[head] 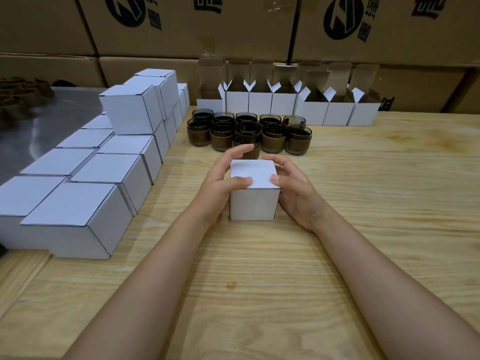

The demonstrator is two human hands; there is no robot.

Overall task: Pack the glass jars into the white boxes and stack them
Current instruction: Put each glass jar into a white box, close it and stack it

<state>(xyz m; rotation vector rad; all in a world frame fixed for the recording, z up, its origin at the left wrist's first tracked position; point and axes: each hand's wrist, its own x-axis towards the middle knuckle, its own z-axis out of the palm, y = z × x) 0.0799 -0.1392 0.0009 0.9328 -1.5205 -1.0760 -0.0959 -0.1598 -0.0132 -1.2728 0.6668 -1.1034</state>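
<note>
A closed white box (254, 203) stands on the wooden table (363, 203) in the middle. My left hand (220, 188) grips its left side with the thumb pressed on the lid. My right hand (298, 188) holds its right side, thumb on the lid too. Behind the box stand several dark glass jars (272, 137) with brown bands, in rows. Further back is a row of open white boxes (311, 110) with flaps up. At the left, several closed white boxes (111, 172) are stacked in stepped rows.
Large brown cardboard cartons (233, 35) wall off the back. A grey metal surface (39, 126) lies at the far left, with brown objects (18, 97) on it. Bare wood stretches to the right and toward me.
</note>
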